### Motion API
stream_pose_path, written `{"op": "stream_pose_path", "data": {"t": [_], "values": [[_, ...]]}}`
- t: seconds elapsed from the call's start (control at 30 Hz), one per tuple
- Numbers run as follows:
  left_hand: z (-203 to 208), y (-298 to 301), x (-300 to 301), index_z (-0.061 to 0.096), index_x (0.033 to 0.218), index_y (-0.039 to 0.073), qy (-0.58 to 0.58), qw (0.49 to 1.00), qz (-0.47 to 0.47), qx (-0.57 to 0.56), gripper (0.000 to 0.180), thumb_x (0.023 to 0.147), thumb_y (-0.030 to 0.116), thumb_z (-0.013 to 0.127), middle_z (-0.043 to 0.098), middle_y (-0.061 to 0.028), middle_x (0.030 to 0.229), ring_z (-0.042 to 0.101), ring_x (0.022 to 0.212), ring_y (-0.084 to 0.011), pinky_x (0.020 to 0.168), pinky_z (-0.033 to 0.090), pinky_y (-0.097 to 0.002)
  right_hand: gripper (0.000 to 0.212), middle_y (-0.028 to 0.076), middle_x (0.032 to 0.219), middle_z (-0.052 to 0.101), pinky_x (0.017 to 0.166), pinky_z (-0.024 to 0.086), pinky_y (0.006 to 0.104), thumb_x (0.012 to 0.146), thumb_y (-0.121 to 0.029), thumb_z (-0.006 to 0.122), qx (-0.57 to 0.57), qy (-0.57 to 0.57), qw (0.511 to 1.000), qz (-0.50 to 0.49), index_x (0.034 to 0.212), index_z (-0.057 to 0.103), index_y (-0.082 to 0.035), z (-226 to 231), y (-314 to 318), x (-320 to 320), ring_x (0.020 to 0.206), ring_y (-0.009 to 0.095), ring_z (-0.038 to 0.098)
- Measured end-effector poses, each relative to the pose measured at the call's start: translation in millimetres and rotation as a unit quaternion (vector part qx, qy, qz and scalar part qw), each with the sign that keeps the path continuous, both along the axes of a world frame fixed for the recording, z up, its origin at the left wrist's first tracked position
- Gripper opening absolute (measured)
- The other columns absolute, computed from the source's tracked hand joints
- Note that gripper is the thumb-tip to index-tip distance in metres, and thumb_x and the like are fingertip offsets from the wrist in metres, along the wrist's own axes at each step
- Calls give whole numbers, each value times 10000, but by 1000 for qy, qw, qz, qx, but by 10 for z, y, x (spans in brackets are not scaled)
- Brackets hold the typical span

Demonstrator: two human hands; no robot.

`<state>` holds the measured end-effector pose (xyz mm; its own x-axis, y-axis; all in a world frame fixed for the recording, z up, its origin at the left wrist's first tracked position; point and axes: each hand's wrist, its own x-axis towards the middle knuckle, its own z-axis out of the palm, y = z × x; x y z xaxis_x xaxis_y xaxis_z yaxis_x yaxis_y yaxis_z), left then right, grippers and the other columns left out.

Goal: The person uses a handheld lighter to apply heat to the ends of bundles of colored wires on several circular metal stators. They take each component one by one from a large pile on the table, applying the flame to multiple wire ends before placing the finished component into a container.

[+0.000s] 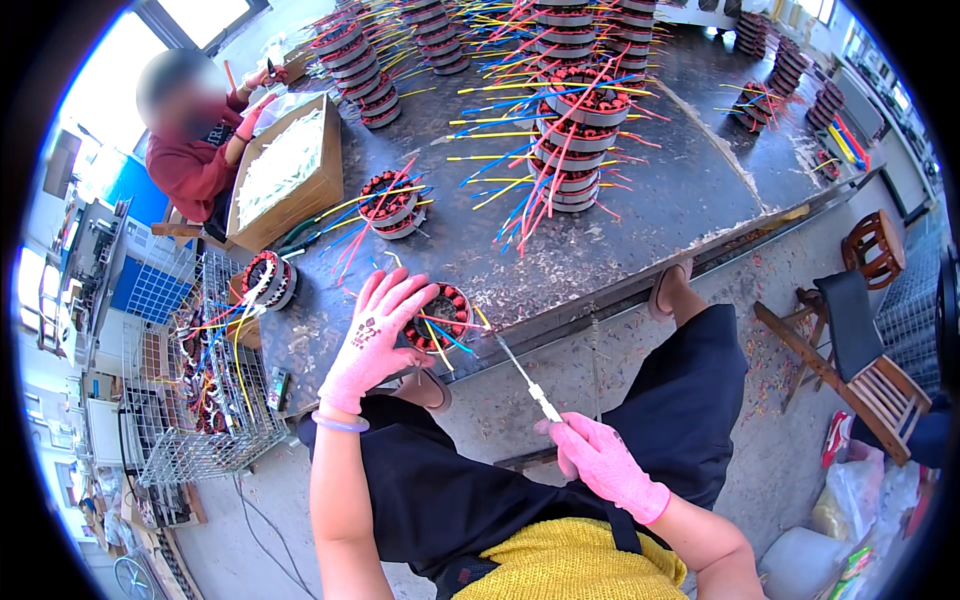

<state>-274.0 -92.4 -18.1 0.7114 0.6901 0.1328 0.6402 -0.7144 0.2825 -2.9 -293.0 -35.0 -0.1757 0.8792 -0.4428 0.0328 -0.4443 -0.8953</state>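
A motor stator (463, 308), a ring with red windings and yellow, blue and red leads, lies at the table's near edge. My left hand (372, 335), in a pink glove, rests against its left side with fingers stretched out and the thumb near its front. Closed in a pink glove, my right hand (605, 462) grips a thin metal rod tool with a white handle (545, 402). The rod's tip points toward the stator and appears just short of it. My right fingertips are partly hidden.
Other stators (391, 205) and tall stacks of stators (575, 145) stand on the dark table (530, 265). A person in a red sleeve (190, 175) works beside a cardboard box (285, 215) of pale strips. A wire basket (205, 450) stands left, a wooden chair (880, 375) right.
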Motion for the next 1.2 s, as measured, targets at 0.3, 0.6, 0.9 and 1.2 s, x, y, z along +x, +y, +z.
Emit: {"op": "stream_pose_path", "data": {"t": [0.3,0.6,0.9,1.2], "values": [[17,-3,46,591,1295,129,-32,999,4,-9,902,455,236,900,557,-71,1374,414,1403,-310,1227,215,-511,310,-29,685,480,564,371,247,1039,-244,494,-55,81,993,-67,1162,662,-14,9,-60,44,613,58,447],[-80,-28,69,550,1249,71,-93,994,18,-48,872,508,312,942,600,-77,1328,454,1375,-320,1230,189,-497,342,-33,627,495,545,353,232,1044,-305,529,-18,94,991,-97,1146,660,-7,52,-191,229,575,48,436],[667,328,-137,543,1319,43,-121,971,204,26,956,503,350,934,643,-105,1258,553,1250,-253,1217,176,-442,331,-56,587,459,451,243,214,1054,-269,509,-19,131,977,-166,1150,646,16,107,-234,601,488,26,354],[848,1077,-73,515,1375,-1,-267,918,268,-116,949,574,287,935,548,-167,1307,548,1217,-277,1071,429,-380,356,-43,568,451,421,226,225,1053,-252,470,5,101,975,-199,1152,629,51,124,-230,750,447,36,323]]}}
